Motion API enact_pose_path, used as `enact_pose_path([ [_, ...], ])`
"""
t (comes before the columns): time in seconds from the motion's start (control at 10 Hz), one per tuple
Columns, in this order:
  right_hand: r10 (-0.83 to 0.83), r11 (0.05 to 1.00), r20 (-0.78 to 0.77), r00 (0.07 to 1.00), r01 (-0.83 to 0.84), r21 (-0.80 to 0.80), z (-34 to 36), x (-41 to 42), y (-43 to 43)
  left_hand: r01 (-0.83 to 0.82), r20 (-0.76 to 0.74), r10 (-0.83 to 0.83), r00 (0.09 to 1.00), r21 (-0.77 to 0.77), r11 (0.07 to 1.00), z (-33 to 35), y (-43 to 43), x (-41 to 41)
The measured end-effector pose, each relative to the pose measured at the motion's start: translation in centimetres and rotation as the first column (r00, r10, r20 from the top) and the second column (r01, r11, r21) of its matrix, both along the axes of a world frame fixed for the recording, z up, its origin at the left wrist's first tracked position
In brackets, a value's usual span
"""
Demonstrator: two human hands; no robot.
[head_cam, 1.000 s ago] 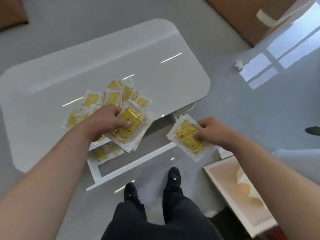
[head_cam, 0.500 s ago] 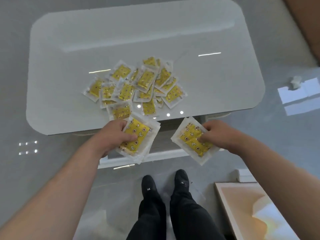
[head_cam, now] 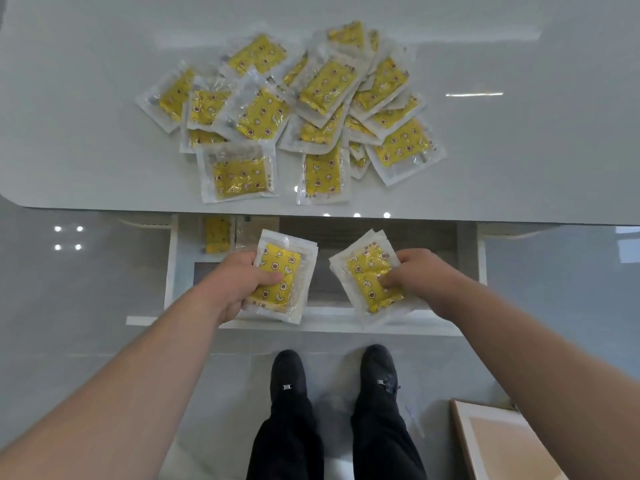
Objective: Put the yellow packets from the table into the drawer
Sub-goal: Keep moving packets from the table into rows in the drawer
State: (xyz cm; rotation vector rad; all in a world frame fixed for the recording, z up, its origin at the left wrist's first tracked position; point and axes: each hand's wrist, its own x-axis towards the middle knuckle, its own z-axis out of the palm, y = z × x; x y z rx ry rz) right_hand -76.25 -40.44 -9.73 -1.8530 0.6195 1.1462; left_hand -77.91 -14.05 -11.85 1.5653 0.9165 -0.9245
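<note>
A heap of several yellow packets in clear wrappers lies on the white table. Below the table's near edge an open drawer juts out toward me. My left hand grips a small stack of yellow packets over the drawer's left part. My right hand pinches another stack of yellow packets over its right part. One yellow packet lies inside the drawer at the back left, partly under the tabletop.
My two dark shoes stand on the glossy grey floor just in front of the drawer. A pale box or panel lies on the floor at the lower right.
The view has swung to face the table squarely and moved closer. Both hands, still holding their packets, have come from the table's edge to over the open drawer.
</note>
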Motion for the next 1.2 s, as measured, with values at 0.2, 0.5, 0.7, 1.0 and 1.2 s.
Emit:
enact_pose_path([
  [0.2, -0.121, 0.992, -0.05, 0.991, 0.122, 0.017, -6.7, 0.4, 1.2, -0.108, -0.006, 0.109, 0.994, 0.059, 0.992, -6.3, -1.1, 0.8],
  [0.5, -0.256, 0.966, -0.01, 0.967, 0.255, -0.039, -12.3, 2.6, 2.8, -0.185, 0.121, 0.164, 0.979, 0.195, 0.963, -11.9, -3.5, 3.8],
  [0.7, -0.197, 0.976, 0.07, 0.978, 0.203, -0.083, -14.2, 3.7, 4.7, -0.169, 0.179, 0.108, 0.978, 0.369, 0.914, -13.2, -4.5, 5.0],
  [1.0, 0.024, 0.973, 0.135, 0.991, 0.008, -0.231, -15.6, 4.4, 6.2, 0.093, 0.232, -0.268, 0.935, 0.571, 0.816, -14.7, -3.7, 5.3],
  [1.2, 0.555, 0.776, 0.271, 0.787, -0.373, -0.508, -15.3, 3.0, 4.3, 0.391, 0.088, -0.818, 0.569, 0.846, 0.363, -13.2, -1.6, 3.6],
])
